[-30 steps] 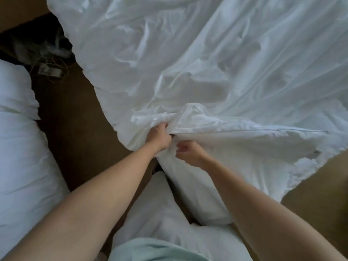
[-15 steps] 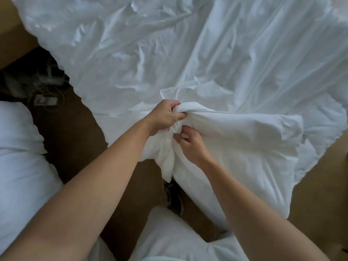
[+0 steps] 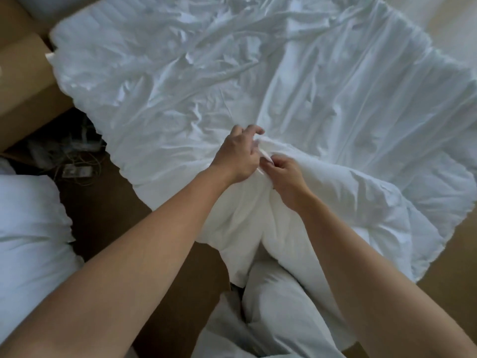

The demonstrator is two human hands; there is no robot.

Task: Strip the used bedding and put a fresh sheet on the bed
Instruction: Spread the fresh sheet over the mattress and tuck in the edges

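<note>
Working the duvet [image 3: 296, 104] corner at frame centre: right hand [image 3: 285, 174] pinches the cover hem, left hand [image 3: 238, 156] grips loosely at 9 o'clock, fingers half-open, likely parting the cover from its filling.

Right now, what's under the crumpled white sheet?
Only the sheet itself shows on top, with brown floor past its edge. Both hands, left hand and right hand, bunch its near fold. Whatever lies beneath is covered.
</note>
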